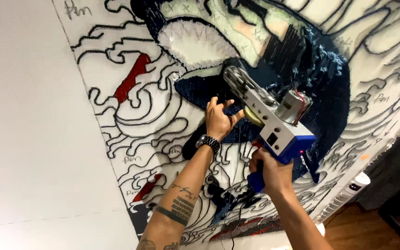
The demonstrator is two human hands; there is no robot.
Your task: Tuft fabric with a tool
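Note:
A large stretched cloth (130, 115) hangs in front of me, drawn with black wave outlines and partly filled with dark blue, white and red yarn. My right hand (270, 172) grips the blue handle of a tufting gun (274, 118), whose metal nose presses into a dark blue patch (200, 90) of the cloth. My left hand (219, 120), with a wristwatch on the wrist, holds the gun's front handle with some fingers spread. A small motor (292, 105) sits on top of the gun.
A plain white wall (28, 139) fills the left side. A white tower fan (343, 196) stands at the lower right on a wooden floor (362, 231). A black cord (234, 227) hangs below the gun.

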